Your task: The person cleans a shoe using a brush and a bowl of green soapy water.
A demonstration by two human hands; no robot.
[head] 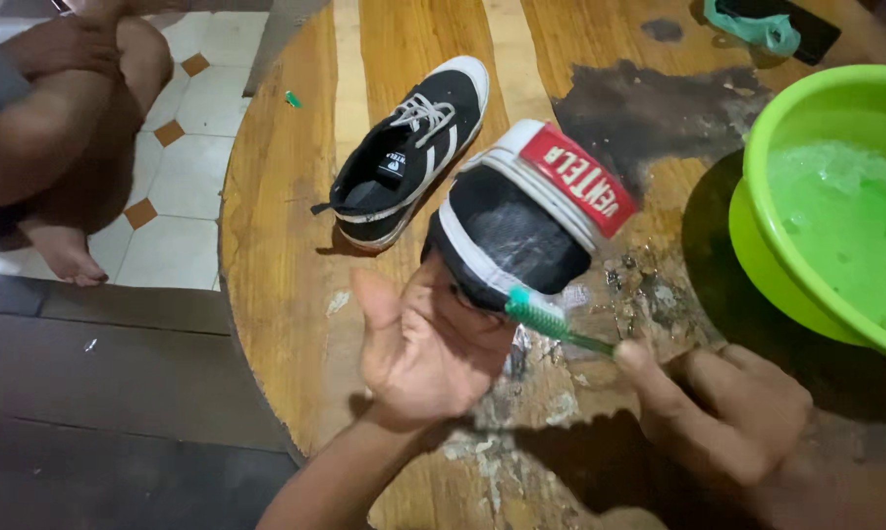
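1. Left hand [425, 351] has its grip wrapped under a black sneaker [521, 221], holding it heel-up off the counter [276, 245], white rubber sole edge and red heel tab facing the camera.
2. Right hand [727, 407] has its grip pinched shut on a green toothbrush [553, 324], bristle end touching the shoe's black fabric right beside the left fingers.
3. Second black sneaker [408, 152], white laces, lies on the round wooden counter just behind the held one.
4. Green basin [806, 285] of soapy water sits to the right, near the brush hand.
5. Counter under the shoe looks wet and foamy.
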